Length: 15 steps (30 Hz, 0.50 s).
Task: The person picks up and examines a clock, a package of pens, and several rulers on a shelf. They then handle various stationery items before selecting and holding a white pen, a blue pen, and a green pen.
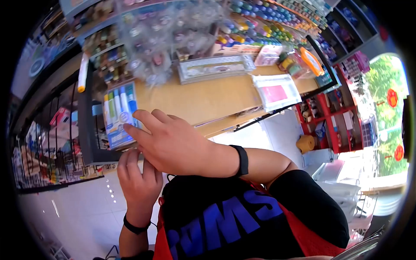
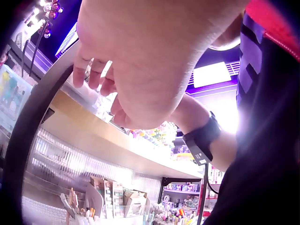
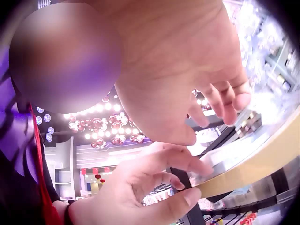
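Note:
A flat pack of coloured markers (image 1: 117,115) lies at the left end of the wooden shelf (image 1: 190,97). Over its near right corner reaches my right hand (image 1: 173,141), index fingertip at the pack's surface, the other fingers loosely bent. Below it, my left hand (image 1: 141,177) is at the shelf's front edge. In the right wrist view, the left hand (image 3: 145,183) has its index finger and thumb apart beside the edge, while the right hand (image 3: 183,61) shows nothing in its grasp. The left wrist view shows mostly the left palm (image 2: 140,61), hiding much of the pack area.
A dark frame (image 1: 93,125) borders the shelf's left end. Bagged items (image 1: 151,43) hang behind the pack. A long flat box (image 1: 214,68), a white pouch with pink (image 1: 275,93) and several bottles stand along the shelf. Lower, pens (image 2: 84,213) stand in a holder.

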### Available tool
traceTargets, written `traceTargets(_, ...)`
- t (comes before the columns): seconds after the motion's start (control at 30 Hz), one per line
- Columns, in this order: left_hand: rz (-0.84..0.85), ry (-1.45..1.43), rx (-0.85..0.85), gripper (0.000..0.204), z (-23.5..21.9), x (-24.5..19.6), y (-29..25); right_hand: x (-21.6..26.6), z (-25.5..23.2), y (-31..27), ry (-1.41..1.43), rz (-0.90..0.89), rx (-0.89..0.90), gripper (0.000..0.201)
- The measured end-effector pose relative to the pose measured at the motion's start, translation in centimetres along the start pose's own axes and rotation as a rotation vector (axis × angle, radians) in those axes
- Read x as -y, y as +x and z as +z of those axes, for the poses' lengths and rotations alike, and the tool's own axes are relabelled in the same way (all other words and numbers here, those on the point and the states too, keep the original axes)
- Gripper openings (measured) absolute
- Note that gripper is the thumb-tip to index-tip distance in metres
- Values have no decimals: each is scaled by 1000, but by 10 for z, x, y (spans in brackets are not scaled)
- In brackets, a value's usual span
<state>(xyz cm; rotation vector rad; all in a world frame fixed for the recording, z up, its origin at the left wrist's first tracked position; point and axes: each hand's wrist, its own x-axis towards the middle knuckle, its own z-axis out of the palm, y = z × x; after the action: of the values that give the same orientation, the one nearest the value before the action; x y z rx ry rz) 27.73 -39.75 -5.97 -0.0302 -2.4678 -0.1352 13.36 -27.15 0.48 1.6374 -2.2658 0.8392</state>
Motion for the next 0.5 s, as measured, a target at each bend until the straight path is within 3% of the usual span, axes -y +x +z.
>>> traceTargets(0.03, 17, 57, 3, 32, -1, -3, 0, -3, -11, -7, 62, -43, -107, 46)
traceTargets(0.13, 47, 139, -10, 28, -2, -10, 6, -44, -64, -52, 22, -2, -209, 42)
traceTargets(0.23, 29, 156, -48, 27, -1, -16, 26, -105, -121, -115, -223, 188, -315, 32)
traceTargets(0.33, 53, -12, 12, 28, 5, -30, 52, -148, -162, -173, -421, 460, -209, 51)
traceTargets(0.4, 52, -74, 51, 29, 13, -47, 74, -168, -170, -202, -517, 532, -91, 57)
traceTargets(0.5, 69, -208, 182, 34, 26, -74, 120, -192, -168, -231, -470, 520, -59, 66)
